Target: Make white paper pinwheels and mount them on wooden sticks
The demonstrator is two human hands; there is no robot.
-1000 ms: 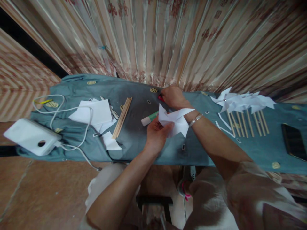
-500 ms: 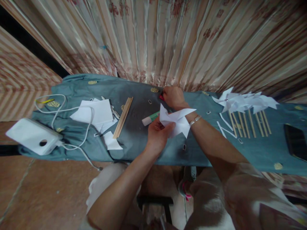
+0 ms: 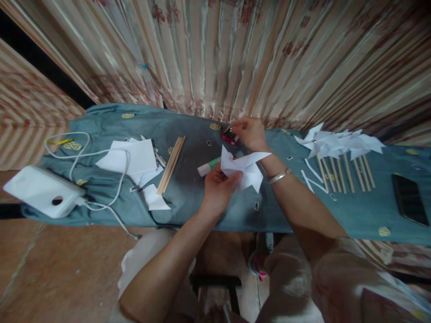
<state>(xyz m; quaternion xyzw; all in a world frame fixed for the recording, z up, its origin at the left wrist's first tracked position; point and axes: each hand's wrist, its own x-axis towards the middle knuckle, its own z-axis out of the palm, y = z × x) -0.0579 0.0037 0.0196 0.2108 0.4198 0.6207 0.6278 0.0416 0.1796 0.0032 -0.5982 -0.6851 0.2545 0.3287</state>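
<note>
My left hand (image 3: pixel 217 190) is closed on a folded white paper pinwheel (image 3: pixel 244 168), held just above the blue-grey cloth (image 3: pixel 191 193). My right hand (image 3: pixel 251 133) reaches to the far edge of the cloth, fingers pinched beside a small red and dark object (image 3: pixel 230 135); I cannot tell whether they grip it. A glue stick with a green band (image 3: pixel 208 167) lies just left of the pinwheel.
A bundle of wooden sticks (image 3: pixel 171 163) and loose white paper squares (image 3: pixel 129 157) lie left. A white power bank (image 3: pixel 42 192) with cables sits at the left end. Finished pinwheels (image 3: pixel 338 143) on sticks and a dark phone (image 3: pixel 409 199) are at right. Curtain behind.
My right hand has lifted slightly off the far edge, uncovering the small red and dark object. My left hand and the pinwheel have hardly moved.
</note>
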